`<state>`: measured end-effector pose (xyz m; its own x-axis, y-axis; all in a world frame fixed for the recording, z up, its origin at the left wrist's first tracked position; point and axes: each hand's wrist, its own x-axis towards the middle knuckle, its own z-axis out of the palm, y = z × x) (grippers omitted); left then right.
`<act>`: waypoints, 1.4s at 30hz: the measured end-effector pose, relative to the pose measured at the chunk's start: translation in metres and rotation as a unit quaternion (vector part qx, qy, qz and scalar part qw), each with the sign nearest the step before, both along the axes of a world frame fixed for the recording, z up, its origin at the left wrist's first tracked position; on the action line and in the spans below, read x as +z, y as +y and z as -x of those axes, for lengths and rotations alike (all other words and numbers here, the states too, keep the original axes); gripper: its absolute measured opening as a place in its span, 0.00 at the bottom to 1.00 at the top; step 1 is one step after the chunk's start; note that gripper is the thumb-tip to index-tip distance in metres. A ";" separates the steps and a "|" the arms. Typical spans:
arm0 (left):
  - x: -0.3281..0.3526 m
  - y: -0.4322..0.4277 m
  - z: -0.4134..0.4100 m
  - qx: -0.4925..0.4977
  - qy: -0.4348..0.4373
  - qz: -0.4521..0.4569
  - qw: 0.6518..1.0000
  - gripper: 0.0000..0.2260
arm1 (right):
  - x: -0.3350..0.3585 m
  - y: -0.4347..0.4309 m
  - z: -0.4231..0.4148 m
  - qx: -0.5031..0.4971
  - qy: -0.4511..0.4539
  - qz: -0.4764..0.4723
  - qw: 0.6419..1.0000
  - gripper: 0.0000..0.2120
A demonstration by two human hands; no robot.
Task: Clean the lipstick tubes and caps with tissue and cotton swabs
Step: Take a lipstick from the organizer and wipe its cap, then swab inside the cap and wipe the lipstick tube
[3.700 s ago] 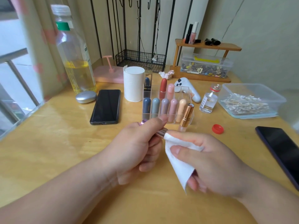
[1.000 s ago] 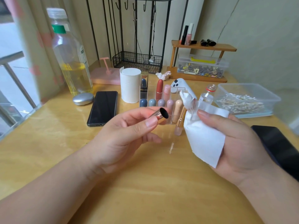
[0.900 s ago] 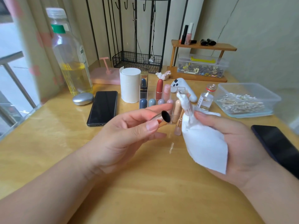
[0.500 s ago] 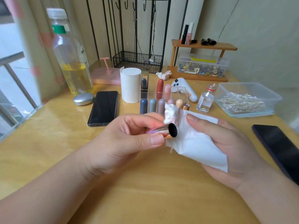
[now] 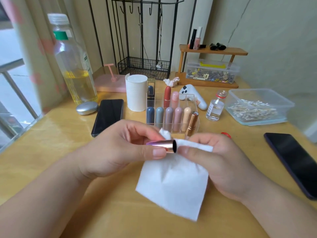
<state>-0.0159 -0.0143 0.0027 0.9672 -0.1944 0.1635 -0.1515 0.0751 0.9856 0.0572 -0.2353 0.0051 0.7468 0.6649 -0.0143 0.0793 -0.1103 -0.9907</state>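
Observation:
My left hand (image 5: 120,148) pinches a shiny rose-gold lipstick cap (image 5: 163,145) between thumb and fingers, its dark open end facing right. My right hand (image 5: 221,162) holds a white tissue (image 5: 173,186) and has a rolled part of it right at the cap's opening; the rest of the sheet hangs down over the table. Behind the hands stands a clear organizer (image 5: 195,124) with several lipsticks in it, among them an uncapped gold tube (image 5: 191,124) at its right end.
A plastic box of cotton swabs (image 5: 257,109) sits at the right, a small glass bottle (image 5: 215,107) and a red cap (image 5: 226,134) beside it. A tissue roll (image 5: 136,92), two phones (image 5: 108,115) (image 5: 295,162), a big oil bottle (image 5: 73,66) and a wooden shelf (image 5: 212,50) stand around.
The hands came lower and closer together. The tissue, held up beside the cap before, is now rolled at the cap's open end with the sheet hanging below.

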 end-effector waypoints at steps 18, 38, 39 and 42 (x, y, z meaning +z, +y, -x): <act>-0.007 -0.012 -0.007 0.157 0.019 0.091 0.983 0.17 | 0.013 -0.006 0.002 0.010 -0.225 0.402 0.887 0.26; -0.025 -0.040 -0.009 0.232 -0.126 -0.142 0.954 0.16 | 0.073 -0.064 -0.116 -0.305 -0.286 0.291 0.861 0.07; -0.026 -0.040 -0.009 0.230 -0.127 -0.139 0.955 0.18 | 0.080 -0.069 -0.130 -0.318 -0.293 0.319 0.843 0.07; -0.029 -0.040 -0.009 0.228 -0.133 -0.127 0.956 0.18 | 0.091 -0.077 -0.167 -0.300 -0.284 0.391 0.823 0.07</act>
